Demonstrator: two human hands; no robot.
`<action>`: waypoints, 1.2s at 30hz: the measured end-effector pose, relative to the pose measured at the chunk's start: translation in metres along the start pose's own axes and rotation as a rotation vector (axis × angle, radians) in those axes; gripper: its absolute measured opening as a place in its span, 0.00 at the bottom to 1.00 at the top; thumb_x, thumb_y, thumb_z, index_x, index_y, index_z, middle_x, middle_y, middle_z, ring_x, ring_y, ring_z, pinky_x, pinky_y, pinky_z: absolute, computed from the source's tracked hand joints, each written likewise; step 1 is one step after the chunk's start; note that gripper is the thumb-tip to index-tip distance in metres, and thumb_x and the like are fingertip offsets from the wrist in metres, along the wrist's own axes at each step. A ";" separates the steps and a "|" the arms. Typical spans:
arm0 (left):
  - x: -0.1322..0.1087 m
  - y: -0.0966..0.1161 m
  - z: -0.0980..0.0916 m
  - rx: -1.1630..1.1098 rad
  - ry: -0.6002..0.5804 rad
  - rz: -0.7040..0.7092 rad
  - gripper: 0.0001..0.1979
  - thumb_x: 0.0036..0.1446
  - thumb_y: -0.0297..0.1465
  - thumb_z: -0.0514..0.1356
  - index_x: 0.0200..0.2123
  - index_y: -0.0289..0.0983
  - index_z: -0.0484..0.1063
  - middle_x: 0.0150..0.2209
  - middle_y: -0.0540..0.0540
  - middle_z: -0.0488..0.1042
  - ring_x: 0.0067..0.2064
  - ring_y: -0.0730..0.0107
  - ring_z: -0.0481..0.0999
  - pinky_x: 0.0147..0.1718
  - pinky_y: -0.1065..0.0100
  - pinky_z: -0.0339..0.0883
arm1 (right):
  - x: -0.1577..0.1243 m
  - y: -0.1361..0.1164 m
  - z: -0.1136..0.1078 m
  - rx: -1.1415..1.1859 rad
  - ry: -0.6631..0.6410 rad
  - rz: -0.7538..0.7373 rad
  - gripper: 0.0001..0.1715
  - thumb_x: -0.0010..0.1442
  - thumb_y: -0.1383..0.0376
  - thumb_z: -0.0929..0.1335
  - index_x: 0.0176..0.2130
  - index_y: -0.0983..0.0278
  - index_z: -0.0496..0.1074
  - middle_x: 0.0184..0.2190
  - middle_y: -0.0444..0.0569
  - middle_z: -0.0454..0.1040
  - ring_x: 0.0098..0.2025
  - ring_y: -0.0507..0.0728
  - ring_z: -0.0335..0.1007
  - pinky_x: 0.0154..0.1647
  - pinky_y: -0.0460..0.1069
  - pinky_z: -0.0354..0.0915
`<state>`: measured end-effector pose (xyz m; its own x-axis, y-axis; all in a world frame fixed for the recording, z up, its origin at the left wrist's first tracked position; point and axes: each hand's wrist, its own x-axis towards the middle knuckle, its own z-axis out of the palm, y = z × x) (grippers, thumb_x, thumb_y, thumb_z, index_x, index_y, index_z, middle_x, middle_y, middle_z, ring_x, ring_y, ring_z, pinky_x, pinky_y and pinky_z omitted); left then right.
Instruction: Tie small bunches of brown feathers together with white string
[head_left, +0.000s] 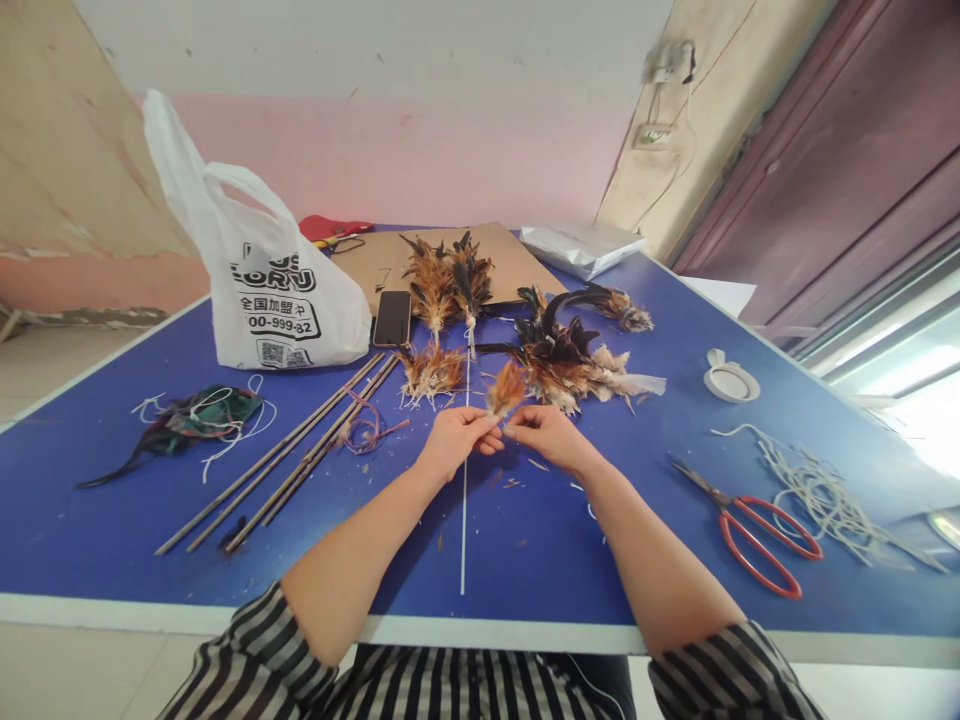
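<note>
My left hand pinches the pale lower end of a small orange-brown feather, which points up and away from me. Close beside it, my right hand has its thumb and fingertips pressed together at the feather's base; whether something small is between them I cannot make out. Just beyond the hands lies a heap of dark and brown feathers. To its left is a small row of brown feathers. Two larger feather bunches rest farther back, their stems toward me.
Thin sticks lie left of my hands, near a purple cord. A white plastic bag and a phone stand behind them. Red-handled scissors, tangled string and a white tape roll are on the right.
</note>
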<state>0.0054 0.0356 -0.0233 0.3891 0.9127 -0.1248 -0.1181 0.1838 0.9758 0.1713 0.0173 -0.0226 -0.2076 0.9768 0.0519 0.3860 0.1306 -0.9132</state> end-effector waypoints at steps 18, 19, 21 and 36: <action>-0.003 -0.021 0.003 0.414 -0.176 0.093 0.10 0.50 0.31 0.54 0.19 0.36 0.68 0.16 0.51 0.68 0.19 0.74 0.69 0.21 0.73 0.64 | -0.015 -0.032 0.005 -0.801 0.093 -0.419 0.12 0.57 0.68 0.60 0.29 0.64 0.71 0.33 0.50 0.66 0.35 0.53 0.61 0.36 0.46 0.56; -0.005 -0.020 0.004 0.395 -0.218 0.082 0.10 0.50 0.32 0.55 0.19 0.36 0.68 0.17 0.50 0.68 0.20 0.74 0.70 0.21 0.73 0.64 | -0.013 -0.031 0.001 -0.741 0.089 -0.411 0.12 0.56 0.68 0.60 0.28 0.64 0.71 0.32 0.49 0.66 0.35 0.52 0.61 0.36 0.46 0.56; -0.008 -0.017 0.006 0.349 -0.302 0.058 0.10 0.49 0.34 0.55 0.20 0.35 0.69 0.18 0.49 0.69 0.20 0.74 0.70 0.21 0.73 0.64 | -0.011 -0.026 -0.007 -0.587 0.045 -0.372 0.10 0.54 0.68 0.62 0.27 0.65 0.71 0.31 0.48 0.67 0.35 0.52 0.62 0.37 0.46 0.57; -0.001 -0.010 0.007 -0.096 0.017 0.020 0.13 0.43 0.36 0.62 0.28 0.30 0.70 0.24 0.47 0.72 0.22 0.77 0.70 0.21 0.75 0.65 | 0.000 0.002 0.002 -0.072 0.070 -0.029 0.12 0.50 0.62 0.64 0.28 0.68 0.72 0.19 0.42 0.66 0.21 0.47 0.55 0.23 0.44 0.53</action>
<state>0.0121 0.0304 -0.0320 0.3700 0.9226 -0.1089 -0.2136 0.1985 0.9565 0.1705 0.0171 -0.0246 -0.1575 0.9815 0.1085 0.4447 0.1686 -0.8797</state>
